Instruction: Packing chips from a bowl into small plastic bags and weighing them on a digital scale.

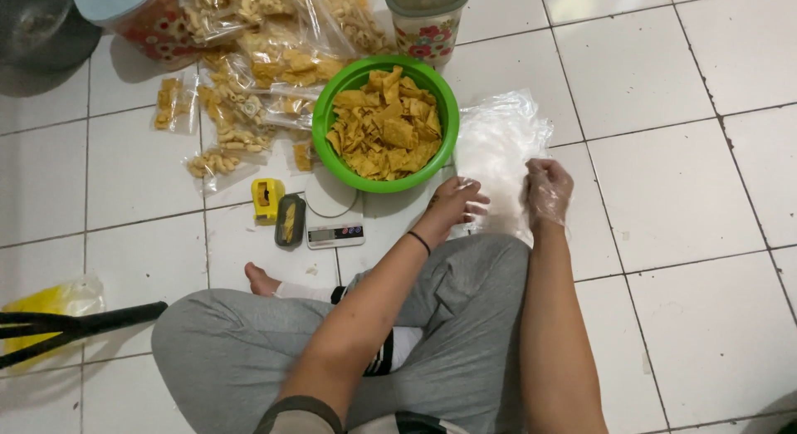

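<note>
On the tiled floor (664,193) in front of the crossed legs, the left hand (459,203) and the gloved right hand (548,191) each pinch a clear plastic bag from the stack of empty bags (498,143). The stack lies just beside the green bowl of chips (386,122), which rests on a small digital scale (334,222), so bag, chips and weighing stay within arm's reach.

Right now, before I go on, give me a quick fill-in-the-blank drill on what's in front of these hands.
1. The chips lie in a round bowl coloured ____.
2. The right hand wears a clear plastic ____.
3. The left hand touches a pile of clear plastic ____ on the tiled floor.
4. The bowl sits on a small digital ____.

Missing words: green; glove; bags; scale
</note>
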